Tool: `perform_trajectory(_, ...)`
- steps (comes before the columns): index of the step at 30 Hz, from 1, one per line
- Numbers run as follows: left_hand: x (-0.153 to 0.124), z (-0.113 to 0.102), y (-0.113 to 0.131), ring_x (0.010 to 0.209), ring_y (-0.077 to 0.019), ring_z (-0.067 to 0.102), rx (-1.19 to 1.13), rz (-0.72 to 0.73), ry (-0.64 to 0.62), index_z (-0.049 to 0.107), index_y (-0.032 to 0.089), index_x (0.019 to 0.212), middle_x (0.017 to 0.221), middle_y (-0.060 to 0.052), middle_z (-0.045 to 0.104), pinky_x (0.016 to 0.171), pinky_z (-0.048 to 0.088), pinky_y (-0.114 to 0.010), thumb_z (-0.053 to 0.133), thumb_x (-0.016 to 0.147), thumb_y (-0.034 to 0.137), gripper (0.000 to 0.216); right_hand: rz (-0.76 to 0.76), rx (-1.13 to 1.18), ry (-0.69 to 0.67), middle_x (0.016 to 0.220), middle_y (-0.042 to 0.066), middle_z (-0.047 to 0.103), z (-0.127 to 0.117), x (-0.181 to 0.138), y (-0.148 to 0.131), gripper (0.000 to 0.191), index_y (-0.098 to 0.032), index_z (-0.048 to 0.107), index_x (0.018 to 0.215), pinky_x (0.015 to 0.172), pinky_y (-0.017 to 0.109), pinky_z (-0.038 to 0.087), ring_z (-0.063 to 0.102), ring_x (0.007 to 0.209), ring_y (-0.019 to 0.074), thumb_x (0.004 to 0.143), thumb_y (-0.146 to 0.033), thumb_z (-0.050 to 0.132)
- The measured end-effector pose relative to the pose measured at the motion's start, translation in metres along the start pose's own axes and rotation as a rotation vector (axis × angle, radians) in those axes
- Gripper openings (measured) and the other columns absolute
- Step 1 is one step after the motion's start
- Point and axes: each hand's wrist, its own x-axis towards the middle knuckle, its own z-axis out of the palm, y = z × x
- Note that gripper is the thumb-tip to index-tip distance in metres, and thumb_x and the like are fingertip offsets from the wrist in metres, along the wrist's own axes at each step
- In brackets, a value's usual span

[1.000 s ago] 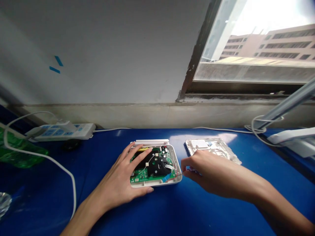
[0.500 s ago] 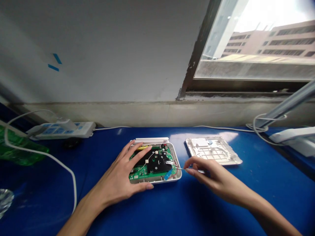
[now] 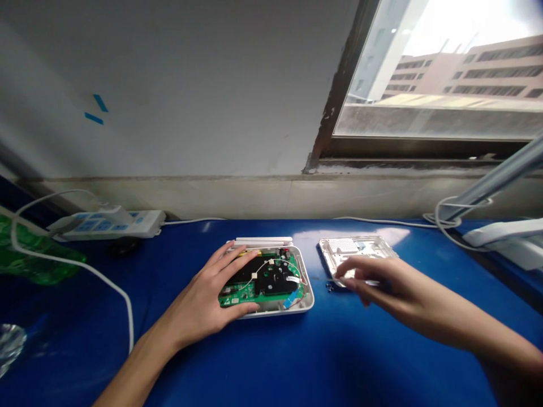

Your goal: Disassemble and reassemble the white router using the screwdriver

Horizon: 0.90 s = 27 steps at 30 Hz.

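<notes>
An opened white router (image 3: 306, 299) lies on the blue table, its green circuit board (image 3: 244, 301) and black plate (image 3: 271, 281) exposed. My left hand (image 3: 207, 297) rests over the router's left side, fingers spread across the top and thumb along the front edge. Pinched in my right hand (image 3: 373, 280) is a thin screwdriver (image 3: 324, 279), whose shaft points left and looks blurred. Its handle is mostly hidden by my fingers. Several small dark screws (image 3: 330, 288) lie on the table just below its shaft. Behind that hand sits the white plastic cover (image 3: 339, 247), inner side up and partly hidden.
At the back left are a white power strip (image 3: 148, 223) and a dark round object (image 3: 124, 245). A white cable (image 3: 111, 288) curves past a green bottle (image 3: 42, 265) on the left. A metal lamp arm (image 3: 487, 183) stands at the right, below the window.
My right hand has moved right with the screwdriver, away from the router to the front of the cover. Small screws now show on the table. My left hand stays nearly still.
</notes>
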Motion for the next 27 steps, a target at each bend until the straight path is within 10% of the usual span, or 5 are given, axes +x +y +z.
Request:
perform_trajectory(4,-0.001,0.001,-0.001,0.157,-0.0329,0.022,0.008,0.017,0.009,0.031,0.042,0.159,0.165,0.002,0.037,0.124,0.030,-0.060,0.074,0.088,0.055,0.084,0.014,-0.214,0.267,0.109,0.014,0.076,0.031,0.017,-0.005,0.035,-0.021,0.063,0.126,0.075,0.037,0.053,0.072,0.093,0.0284,0.101,-0.037,0.044)
perform_trajectory(10,0.000,0.001,-0.003,0.157,-0.0337,0.022,0.002,0.028,0.011,0.031,0.042,0.159,0.166,0.001,0.036,0.124,0.031,-0.060,0.075,0.087,0.055,0.085,0.103,-0.541,0.229,0.091,0.013,0.075,0.074,0.037,-0.020,0.031,-0.019,0.066,0.123,0.068,0.038,0.049,0.073,0.084,0.0324,0.097,-0.028,0.051)
perform_trajectory(18,0.001,0.000,-0.003,0.157,-0.0338,0.020,-0.025,0.027,0.006,0.035,0.041,0.158,0.166,0.001,0.036,0.124,0.030,-0.059,0.074,0.086,0.058,0.084,0.024,-0.392,0.103,0.083,0.009,0.074,0.060,0.040,-0.012,0.030,-0.019,0.070,0.117,0.061,0.032,0.042,0.066,0.065,0.0220,0.098,-0.031,0.049)
perform_trajectory(27,0.000,0.000,-0.004,0.158,-0.0314,0.018,-0.011,0.014,-0.020,0.032,0.043,0.158,0.166,0.003,0.035,0.125,0.029,-0.058,0.073,0.087,0.059,0.083,0.060,-0.512,0.276,0.088,0.007,0.076,0.029,0.061,-0.023,0.020,-0.023,0.070,0.106,0.059,0.028,0.039,0.067,0.069,0.0202,0.098,-0.031,0.053)
